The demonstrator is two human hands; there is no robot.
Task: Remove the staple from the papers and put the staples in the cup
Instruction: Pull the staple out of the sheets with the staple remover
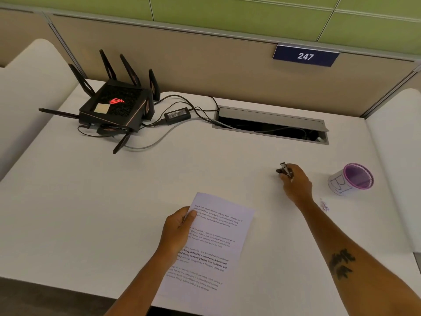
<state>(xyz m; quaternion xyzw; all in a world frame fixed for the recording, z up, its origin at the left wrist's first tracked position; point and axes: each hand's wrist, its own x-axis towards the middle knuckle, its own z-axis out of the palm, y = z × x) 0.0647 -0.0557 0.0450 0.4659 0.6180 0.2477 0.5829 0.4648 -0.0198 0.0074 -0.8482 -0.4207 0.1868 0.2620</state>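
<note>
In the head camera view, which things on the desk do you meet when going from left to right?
Router → power adapter → papers held by left hand → right hand gripping staple remover → cup.

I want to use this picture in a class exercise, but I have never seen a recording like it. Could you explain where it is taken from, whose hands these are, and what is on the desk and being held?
One camera, worn on a person's head, looks down at their own two bare hands; there is no robot. The left hand grips the printed papers by their left edge. The right hand holds a small metal tool, probably a staple remover. A purple-rimmed cup stands to its right on the white desk. At the back left sit a black router and its power adapter.
</note>
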